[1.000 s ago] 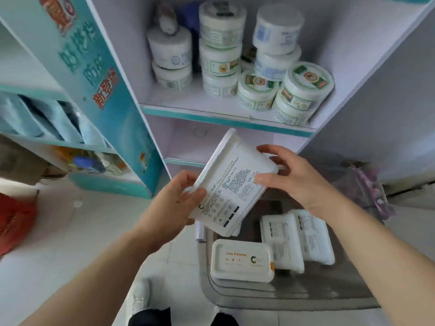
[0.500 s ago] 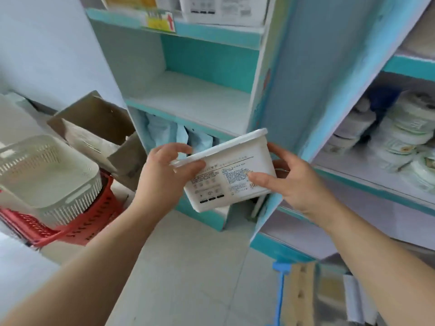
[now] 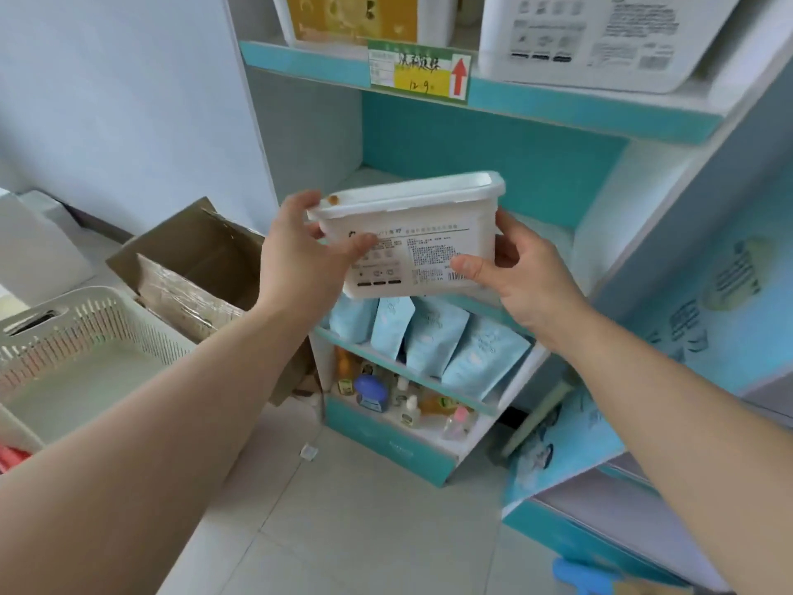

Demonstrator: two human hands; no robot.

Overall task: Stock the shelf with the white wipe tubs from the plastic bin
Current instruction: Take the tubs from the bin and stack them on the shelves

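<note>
Two hands, both ours, hold one white wipe tub in the air at the centre of the frame. Our left hand takes its left end, the thumb lying across the printed side and the other fingers curled over the rim of the lid. Our right hand grasps the right end, thumb pressed on the lower corner by the barcode, the rest of the hand wrapped behind. The tub sits lid up and tilted, its right end higher, and a small brown spot shows on the lid near the left corner.

Behind the tub stands the shelf, a pale board with a teal back panel. We cannot tell whether the tub is over the board or just short of it.

On the board above, at the top right of the frame, a similar white tub stands with its printed side facing us. A yellow-labelled pack is to its left. A green and yellow price tag with a red arrow is fixed to that board's teal edge.

Below the held tub a row of light blue pouches stands upright. Small bottles crowd the lowest level.

At the left of the frame we see an open cardboard box against the wall. A cream slatted basket is in front of it, and pale floor tiles fill the lower middle.
</note>
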